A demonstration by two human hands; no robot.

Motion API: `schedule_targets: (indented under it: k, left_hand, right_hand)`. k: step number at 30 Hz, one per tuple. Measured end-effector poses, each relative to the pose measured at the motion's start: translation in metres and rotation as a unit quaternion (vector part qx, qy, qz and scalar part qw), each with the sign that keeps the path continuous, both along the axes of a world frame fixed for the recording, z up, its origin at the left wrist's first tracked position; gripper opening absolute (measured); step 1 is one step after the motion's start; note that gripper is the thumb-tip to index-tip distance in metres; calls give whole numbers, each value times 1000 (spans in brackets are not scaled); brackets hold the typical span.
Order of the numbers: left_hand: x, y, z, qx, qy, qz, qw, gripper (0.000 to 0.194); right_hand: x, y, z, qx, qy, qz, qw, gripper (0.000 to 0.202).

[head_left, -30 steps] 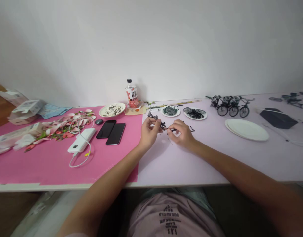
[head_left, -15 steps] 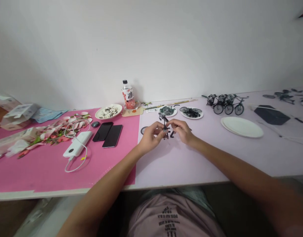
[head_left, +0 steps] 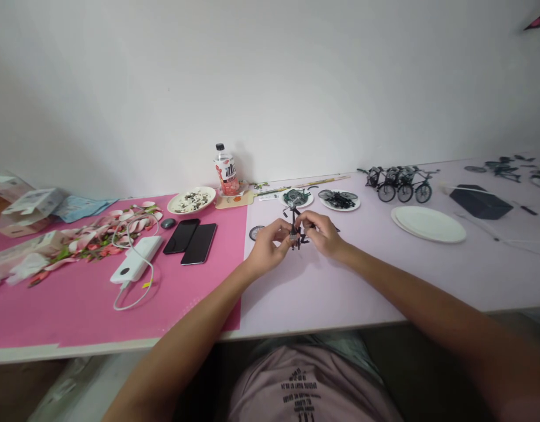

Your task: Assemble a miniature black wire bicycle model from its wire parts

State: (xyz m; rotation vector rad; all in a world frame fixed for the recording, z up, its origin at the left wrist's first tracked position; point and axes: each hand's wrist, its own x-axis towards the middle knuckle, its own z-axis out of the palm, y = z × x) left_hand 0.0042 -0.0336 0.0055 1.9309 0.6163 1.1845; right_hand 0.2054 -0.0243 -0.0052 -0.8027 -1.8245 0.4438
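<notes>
Over the pale half of the table, a small dark model bicycle frame (head_left: pixel 293 220) is held between my two hands, its handlebar end pointing up and away. My left hand (head_left: pixel 270 245) pinches its lower end with thumb and fingers. The fingers of my right hand (head_left: pixel 325 235) are closed on its right side; fingers hide part of it. Small black parts (head_left: pixel 303 239) show just behind and below the fingers. Left of them lies a spoked toy wheel (head_left: pixel 256 232). Beyond my hands, one plate (head_left: pixel 310 202) bears green-dark parts and another plate (head_left: pixel 356 204) bears black parts and wheels.
Several model bicycles (head_left: pixel 405 186) stand at the back right, behind stacked white plates (head_left: pixel 429 225) and a dark flat object (head_left: pixel 481 203). Leftward are a bottle (head_left: pixel 226 172), a plate of bits (head_left: pixel 172 206), phones (head_left: pixel 199 244), a power bank (head_left: pixel 135 259) and petals (head_left: pixel 103 235).
The frame's handlebar end has turned a little and stands more upright between my hands. Both hands keep their grip, and the whole view has shifted slightly.
</notes>
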Motion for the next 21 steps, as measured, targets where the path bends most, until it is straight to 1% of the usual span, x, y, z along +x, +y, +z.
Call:
schedule_targets:
  k: [3, 7, 8, 10, 12, 14, 16, 18, 21]
  left_hand:
    - [-2, 3, -4, 74, 45, 14, 996, 19]
    - [-5, 7, -7, 197, 99, 67, 973, 4]
    - [-6, 8, -7, 222, 108, 82, 966, 2]
    - [-7, 8, -7, 262, 128, 99, 951, 6]
    - [-8, 7, -6, 298, 156, 106, 936, 9]
    - [-9, 6, -6, 344, 195, 113, 912, 12]
    - [-9, 6, -6, 393, 235, 126, 880, 15]
    - [-9, 7, -6, 435, 272, 134, 848, 17]
    - [-8, 9, -7, 478, 321, 144, 804, 18]
  right_hand:
    - [-1, -1, 0, 9, -10, 1, 1000, 19]
    - [-2, -4, 1, 22, -4, -31, 999, 13]
    - [-2, -4, 2, 26, 2, -42, 999, 12]
    - [-3, -4, 2, 25, 17, -57, 998, 12]
    - [-4, -3, 1, 1, 36, -62, 997, 19]
    - [-4, 0, 0, -50, 72, -63, 994, 27]
    - [-4, 2, -2, -96, 108, -55, 988, 32]
    - [-4, 4, -3, -118, 131, -45, 983, 33]
    - [-2, 5, -2, -131, 131, -30, 982, 29]
